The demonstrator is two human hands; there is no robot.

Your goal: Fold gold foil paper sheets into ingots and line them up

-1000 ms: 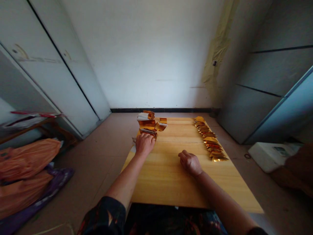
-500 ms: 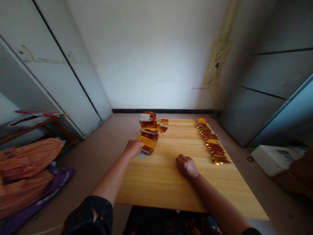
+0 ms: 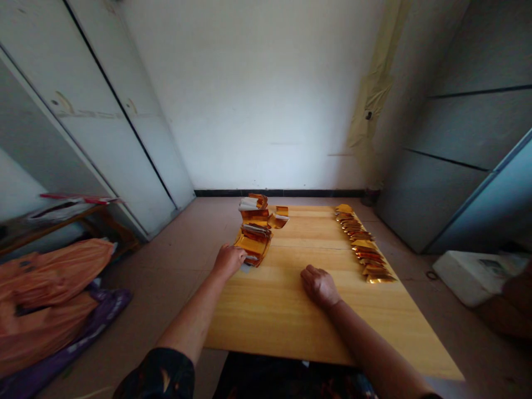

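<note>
My left hand [image 3: 230,261] is at the near left corner of a curved stack of gold foil paper [image 3: 252,242], its thumb and fingers pinched on a sheet edge. Pale undersides show along the stack's near edge. Out on the bare wood, my right hand [image 3: 320,285] rests with its fingers curled in, and nothing shows in it. Behind the stack are more gold sheets [image 3: 255,216] and a roll with a whitish outside [image 3: 248,204]. Two loose curled pieces [image 3: 278,221] lie beside them.
Folded gold foil pieces [image 3: 361,244] form a long overlapping row along the right side of the wooden table [image 3: 274,316]. Grey cabinets stand on both sides. Orange and purple bags [image 3: 50,293] lie at left; a white box [image 3: 469,277] sits on the floor at right.
My left fingers have shifted slightly toward me, down to the stack's near corner. My right hand stays in place on the table. The whole view has moved a little.
</note>
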